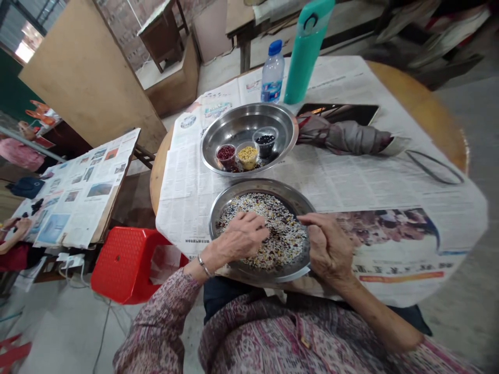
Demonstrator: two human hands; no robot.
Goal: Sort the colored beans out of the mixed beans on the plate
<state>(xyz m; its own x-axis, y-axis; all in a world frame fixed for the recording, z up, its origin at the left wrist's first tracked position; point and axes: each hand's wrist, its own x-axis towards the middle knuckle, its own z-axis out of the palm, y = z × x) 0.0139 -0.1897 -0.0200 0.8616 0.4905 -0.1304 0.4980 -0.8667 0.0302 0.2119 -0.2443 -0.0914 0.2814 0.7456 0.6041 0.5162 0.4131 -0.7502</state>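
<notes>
Wearing patterned sleeves (166, 311), a person sits at a round wooden table (417, 98) spread with newspaper (187, 192), both hands at a near metal basin (280, 275) of mixed grains (286, 244), white scattered with yellow and dark pieces. The hands are apart: the left hand (244, 236), a bracelet (203, 266) at its wrist, reaches palm down over the grains with fingers bent and tips hidden, while the right hand (331, 246) curls at the basin's right side, its index finger pointing inward over the rim; whether either pinches anything cannot be told. Just beyond the hands, a far metal basin (234, 122) holds clear cups of red beans (226, 153), yellow beans (247, 154) and black beans (265, 139). Past the right hand lie a folded umbrella (351, 137) and a dark, glossy flat object (351, 110); farther ahead stand a blue-capped water bottle (273, 72) and a teal bottle (306, 59). Off to the left hand's side, a red stool (120, 265) sits on the gray floor (70, 322), near a second newspaper-covered table (88, 182) where another person's hand (23, 227) shows. Well beyond rise a wooden panel (97, 62), a wooden cabinet (163, 39) and a brick wall (120, 26).
</notes>
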